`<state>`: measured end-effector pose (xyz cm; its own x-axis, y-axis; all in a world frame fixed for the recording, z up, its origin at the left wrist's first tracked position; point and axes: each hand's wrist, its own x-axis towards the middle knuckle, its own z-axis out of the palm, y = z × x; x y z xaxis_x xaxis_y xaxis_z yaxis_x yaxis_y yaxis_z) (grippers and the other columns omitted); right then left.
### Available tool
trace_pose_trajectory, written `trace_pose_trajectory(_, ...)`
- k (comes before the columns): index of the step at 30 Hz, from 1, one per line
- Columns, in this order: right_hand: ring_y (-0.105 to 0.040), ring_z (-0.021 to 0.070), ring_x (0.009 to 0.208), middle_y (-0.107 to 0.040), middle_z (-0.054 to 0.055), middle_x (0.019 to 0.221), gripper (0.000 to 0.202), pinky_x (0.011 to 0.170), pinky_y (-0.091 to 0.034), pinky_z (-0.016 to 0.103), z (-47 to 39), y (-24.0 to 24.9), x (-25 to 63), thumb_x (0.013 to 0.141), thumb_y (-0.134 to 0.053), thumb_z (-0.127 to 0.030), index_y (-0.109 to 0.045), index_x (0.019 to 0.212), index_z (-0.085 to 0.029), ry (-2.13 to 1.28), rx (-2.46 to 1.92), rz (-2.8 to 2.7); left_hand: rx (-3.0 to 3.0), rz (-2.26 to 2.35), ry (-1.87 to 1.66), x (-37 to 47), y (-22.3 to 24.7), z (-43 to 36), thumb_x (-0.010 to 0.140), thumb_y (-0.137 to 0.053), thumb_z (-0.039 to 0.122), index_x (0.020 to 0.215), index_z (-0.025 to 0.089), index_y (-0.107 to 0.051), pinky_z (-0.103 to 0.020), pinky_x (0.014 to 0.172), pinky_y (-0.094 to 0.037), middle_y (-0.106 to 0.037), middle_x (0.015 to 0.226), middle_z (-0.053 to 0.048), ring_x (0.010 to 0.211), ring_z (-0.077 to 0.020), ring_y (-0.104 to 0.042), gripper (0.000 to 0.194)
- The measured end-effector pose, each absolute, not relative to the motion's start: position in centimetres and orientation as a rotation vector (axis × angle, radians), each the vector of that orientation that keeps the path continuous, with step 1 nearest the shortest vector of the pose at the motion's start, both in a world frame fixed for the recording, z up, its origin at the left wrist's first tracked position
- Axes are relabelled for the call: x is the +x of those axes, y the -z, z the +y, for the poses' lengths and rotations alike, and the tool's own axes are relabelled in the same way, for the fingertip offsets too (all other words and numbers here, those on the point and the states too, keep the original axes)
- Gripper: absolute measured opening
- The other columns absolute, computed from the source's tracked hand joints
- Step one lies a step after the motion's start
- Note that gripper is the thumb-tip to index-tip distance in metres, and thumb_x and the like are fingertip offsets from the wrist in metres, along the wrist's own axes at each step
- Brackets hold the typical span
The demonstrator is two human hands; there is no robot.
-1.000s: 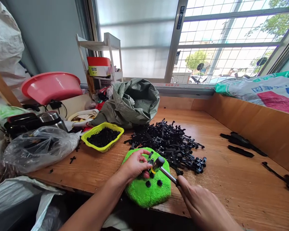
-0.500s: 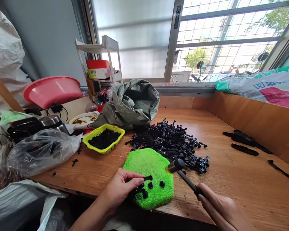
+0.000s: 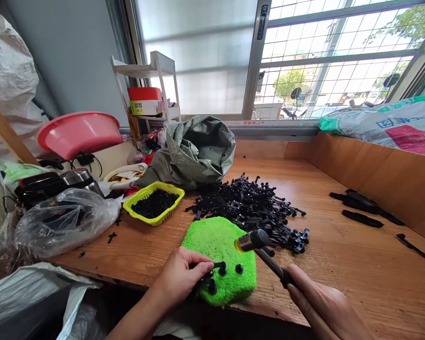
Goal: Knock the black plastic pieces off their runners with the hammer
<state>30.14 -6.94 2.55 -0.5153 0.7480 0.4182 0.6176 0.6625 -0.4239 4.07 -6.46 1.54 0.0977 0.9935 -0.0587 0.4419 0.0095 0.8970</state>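
Observation:
My left hand (image 3: pixel 186 274) pinches a small black plastic part (image 3: pixel 217 265) over the green fuzzy pad (image 3: pixel 205 233). The part's far end rests over one of the round black pegs (image 3: pixel 223 271) standing on the pad; whether it is seated there I cannot tell. A second peg (image 3: pixel 239 269) stands to the right, and a third (image 3: pixel 212 286) sits near my fingers. More black pieces are partly hidden under my left hand. My right hand (image 3: pixel 315 293) grips the handle of a mallet (image 3: pixel 254 240), whose head, yellow at one end and black at the other, hovers above the pad's right side.
Behind the pad lies a heap of black plastic parts (image 3: pixel 248 203) on the wooden table (image 3: pixel 333 264). A yellow basket (image 3: pixel 129 208) of small black pieces stands left of it, near a clear plastic bag (image 3: pixel 67 222). A grey-green sack (image 3: pixel 198 151) lies behind; long black pieces (image 3: pixel 361 218) are at right.
My left hand has shifted the black part slightly right, bringing its end over the middle peg. The mallet has moved left, closer over the pad, with my right hand still round its handle.

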Motion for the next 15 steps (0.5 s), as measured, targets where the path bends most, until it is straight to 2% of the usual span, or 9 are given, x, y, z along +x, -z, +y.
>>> trace_pose_trajectory(4,-0.057,0.0211,0.048,-0.056,-0.003,0.059,0.018,0.042,-0.033,0.028,-6.9,-2.2,29.3,0.093,-0.025,-0.021,-0.042,0.095,-0.025,-0.248,-1.156,-2.552,1.666,1.545,-0.775,4.2,-2.3,-6.6,0.076,-0.051,0.032,0.083,0.017,-0.073,-0.021,0.055,-0.033,-0.068,0.071,-0.003,0.061,-0.0152,-0.054,0.027)
trace_pose_trajectory(8,-0.059,0.0196,0.055,-0.059,0.000,0.065,0.019,0.047,-0.037,0.026,-6.9,-2.9,28.9,0.095,-0.021,-0.026,-0.040,0.096,-0.025,-0.249,-1.075,-2.413,1.763,1.578,-0.720,4.3,-3.1,-7.0,0.078,-0.051,0.033,0.084,0.021,-0.072,-0.020,0.056,-0.034,-0.068,0.072,-0.001,0.064,-0.0155,-0.056,0.026)
trace_pose_trajectory(13,-0.055,0.0198,0.043,-0.057,-0.002,0.057,0.022,0.039,-0.032,0.027,-6.9,-3.2,28.7,0.093,-0.020,-0.021,-0.042,0.090,-0.025,-0.094,-1.061,-2.506,1.877,1.590,-0.730,4.4,-3.5,-7.1,0.080,-0.050,0.032,0.074,0.019,-0.073,-0.021,0.056,-0.034,-0.066,0.063,-0.004,0.058,-0.0161,-0.054,0.027)
trace_pose_trajectory(15,-0.059,0.0192,0.052,-0.060,0.001,0.066,0.021,0.044,-0.035,0.026,-7.0,-3.0,28.7,0.094,-0.021,-0.022,-0.041,0.088,-0.025,-0.184,-1.079,-2.448,1.888,1.588,-0.748,4.5,-3.5,-7.2,0.079,-0.050,0.032,0.074,0.020,-0.072,-0.021,0.057,-0.034,-0.066,0.064,-0.004,0.059,-0.0168,-0.055,0.026)
